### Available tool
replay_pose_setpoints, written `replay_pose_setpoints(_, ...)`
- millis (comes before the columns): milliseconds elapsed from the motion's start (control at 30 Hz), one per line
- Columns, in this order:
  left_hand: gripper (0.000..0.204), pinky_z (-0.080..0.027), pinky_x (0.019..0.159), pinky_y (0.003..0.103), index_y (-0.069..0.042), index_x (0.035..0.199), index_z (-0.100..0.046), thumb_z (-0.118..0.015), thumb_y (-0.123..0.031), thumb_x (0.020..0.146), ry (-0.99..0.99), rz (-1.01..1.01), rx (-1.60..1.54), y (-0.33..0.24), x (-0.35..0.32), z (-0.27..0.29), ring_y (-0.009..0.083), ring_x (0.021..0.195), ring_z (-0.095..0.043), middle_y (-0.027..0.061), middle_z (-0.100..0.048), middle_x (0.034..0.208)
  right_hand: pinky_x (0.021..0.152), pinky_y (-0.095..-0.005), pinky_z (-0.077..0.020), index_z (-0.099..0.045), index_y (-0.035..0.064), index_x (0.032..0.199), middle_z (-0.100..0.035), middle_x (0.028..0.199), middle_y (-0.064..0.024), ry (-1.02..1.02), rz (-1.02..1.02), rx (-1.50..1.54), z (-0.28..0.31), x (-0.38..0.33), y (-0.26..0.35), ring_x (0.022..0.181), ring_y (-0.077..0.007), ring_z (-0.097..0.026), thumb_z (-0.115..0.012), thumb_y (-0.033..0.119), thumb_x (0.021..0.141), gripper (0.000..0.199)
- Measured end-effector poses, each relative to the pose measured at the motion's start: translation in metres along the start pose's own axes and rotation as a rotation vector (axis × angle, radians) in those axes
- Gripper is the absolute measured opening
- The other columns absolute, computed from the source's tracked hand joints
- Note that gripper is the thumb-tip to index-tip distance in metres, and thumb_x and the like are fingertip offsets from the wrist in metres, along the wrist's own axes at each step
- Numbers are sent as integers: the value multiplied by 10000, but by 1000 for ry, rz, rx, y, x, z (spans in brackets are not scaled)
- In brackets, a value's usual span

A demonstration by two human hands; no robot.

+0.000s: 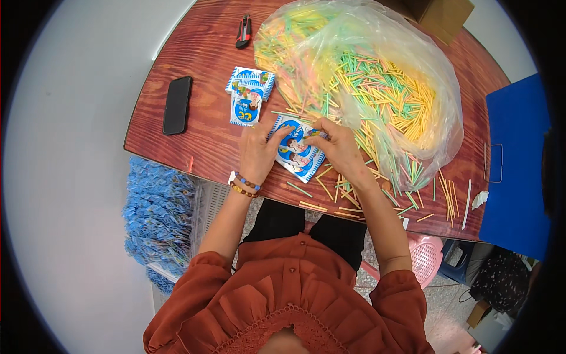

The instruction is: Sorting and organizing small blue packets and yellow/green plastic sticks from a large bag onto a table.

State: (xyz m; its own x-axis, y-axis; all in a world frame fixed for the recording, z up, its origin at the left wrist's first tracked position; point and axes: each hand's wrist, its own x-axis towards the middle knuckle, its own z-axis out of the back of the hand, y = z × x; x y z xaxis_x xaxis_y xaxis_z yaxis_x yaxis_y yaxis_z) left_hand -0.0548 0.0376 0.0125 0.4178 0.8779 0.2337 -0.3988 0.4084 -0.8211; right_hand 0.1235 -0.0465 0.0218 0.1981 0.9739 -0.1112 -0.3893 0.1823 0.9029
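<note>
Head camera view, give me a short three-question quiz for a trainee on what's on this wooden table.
1. True or false: both hands touch the blue-and-white printed packet.
2. Which lies nearest the table's left edge? A) the flat black phone B) the clear plastic bag of coloured sticks C) the blue clipboard
3. Fill in: the left hand's wrist wears beaded ____.

Key: 1 true, the right hand has a grip on the packet's upper edge while the left presses it flat. 2 A. 3 bracelets.
</note>
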Motion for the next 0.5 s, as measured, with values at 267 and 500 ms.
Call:
replay_pose_setpoints(267,157,-461,699,302,-9,911,-644,-731,-59,790,25,-208,-281,-3,9,-3,163,746,-567,26,-624,829,676,-277,-476,-689,16,910,-666,844,-72,-259,437,-43,7,-2,-3,766,-138,-620,-662,100,852,105)
replay_pose_setpoints(500,85,-508,683,214,4,962,-662,-647,-3,879,183,244,-861,-42,0,-16,73,785,-628,44,-682,900,673,-198,-458,-662,-10,943,-659,826,-10,-94,126,491,23,-21,2,761,-39,-578,-650,68,890,95)
